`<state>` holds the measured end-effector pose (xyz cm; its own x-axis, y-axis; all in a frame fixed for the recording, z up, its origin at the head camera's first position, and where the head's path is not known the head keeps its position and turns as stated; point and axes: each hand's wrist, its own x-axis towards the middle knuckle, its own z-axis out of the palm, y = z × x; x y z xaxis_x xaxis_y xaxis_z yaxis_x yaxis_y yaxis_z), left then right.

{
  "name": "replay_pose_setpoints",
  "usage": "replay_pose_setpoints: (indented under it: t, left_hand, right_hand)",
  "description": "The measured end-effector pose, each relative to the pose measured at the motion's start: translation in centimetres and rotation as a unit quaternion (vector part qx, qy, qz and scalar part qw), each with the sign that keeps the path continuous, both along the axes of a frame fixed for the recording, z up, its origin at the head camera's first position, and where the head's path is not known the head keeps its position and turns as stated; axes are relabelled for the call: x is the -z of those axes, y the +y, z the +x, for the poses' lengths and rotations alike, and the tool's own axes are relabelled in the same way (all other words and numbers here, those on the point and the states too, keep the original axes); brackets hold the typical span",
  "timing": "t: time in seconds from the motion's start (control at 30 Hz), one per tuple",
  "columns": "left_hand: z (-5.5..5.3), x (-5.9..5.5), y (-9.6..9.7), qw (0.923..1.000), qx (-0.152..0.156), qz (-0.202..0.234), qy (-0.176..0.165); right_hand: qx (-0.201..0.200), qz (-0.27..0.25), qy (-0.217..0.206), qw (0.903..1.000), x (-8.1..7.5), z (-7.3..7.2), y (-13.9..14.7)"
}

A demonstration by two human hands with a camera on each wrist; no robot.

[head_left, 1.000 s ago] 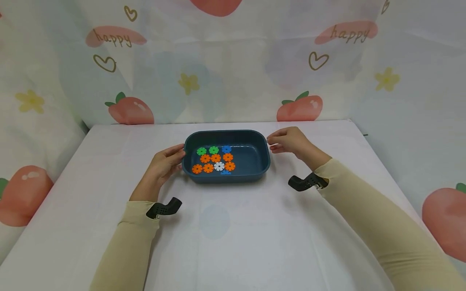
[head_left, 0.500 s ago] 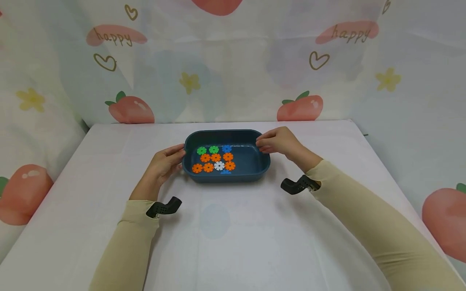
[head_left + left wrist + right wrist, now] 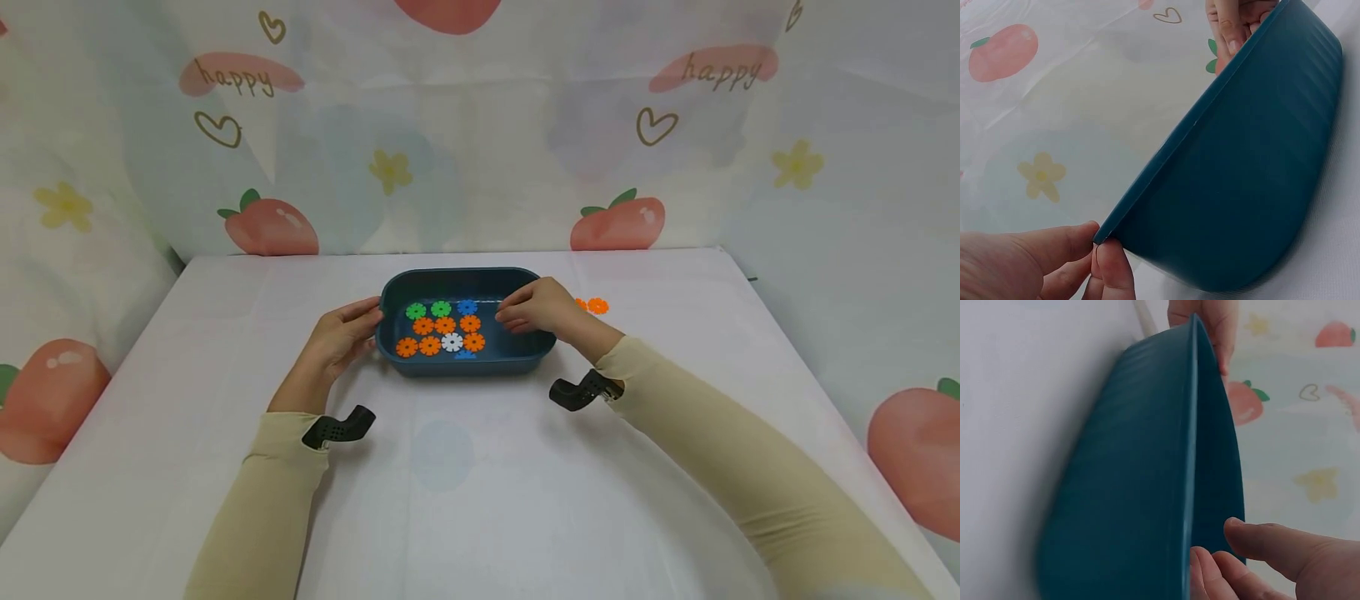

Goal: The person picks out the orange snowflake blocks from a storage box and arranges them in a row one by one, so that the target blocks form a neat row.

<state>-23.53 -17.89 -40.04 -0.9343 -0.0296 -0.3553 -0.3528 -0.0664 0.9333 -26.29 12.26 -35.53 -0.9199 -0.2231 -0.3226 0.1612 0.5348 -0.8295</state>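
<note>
A dark teal, round-cornered tray (image 3: 495,367) holds several slotted plastic discs, among them orange discs (image 3: 445,325), green discs (image 3: 440,309), a white disc (image 3: 452,342) and a blue disc (image 3: 467,307). My left hand (image 3: 335,343) pinches the tray's left rim between thumb and fingers, as the left wrist view confirms. Over the tray's right end reaches my right hand (image 3: 543,308), fingertips pointing left and short of the discs. In the right wrist view a gap separates its thumb from its fingers (image 3: 1205,569), and no disc shows there.
Orange discs (image 3: 597,306) lie on the white table (image 3: 480,492) just right of the tray, partly hidden by my right hand. A printed cloth (image 3: 480,125) hangs behind the table. Each wrist wears a black strap mount (image 3: 341,427).
My right hand has moved left from outside the tray's right end to over its inside, uncovering orange discs on the table. My left hand and the tray stay put.
</note>
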Motion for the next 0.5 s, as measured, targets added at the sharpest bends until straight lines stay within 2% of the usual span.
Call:
replay_pose_setpoints:
  t: [0.1,0.5]
  left_hand:
    - [0.0,-0.1,0.0,1.0000,-0.002,-0.001,0.001]
    - [0.0,0.0,-0.1,1.0000,0.000,-0.002,-0.002]
  right_hand:
    - [-0.003,-0.001,-0.001,1.0000,0.4,0.0,-0.7]
    - [-0.006,0.051,-0.004,0.9987,2.3,-0.1,-2.4]
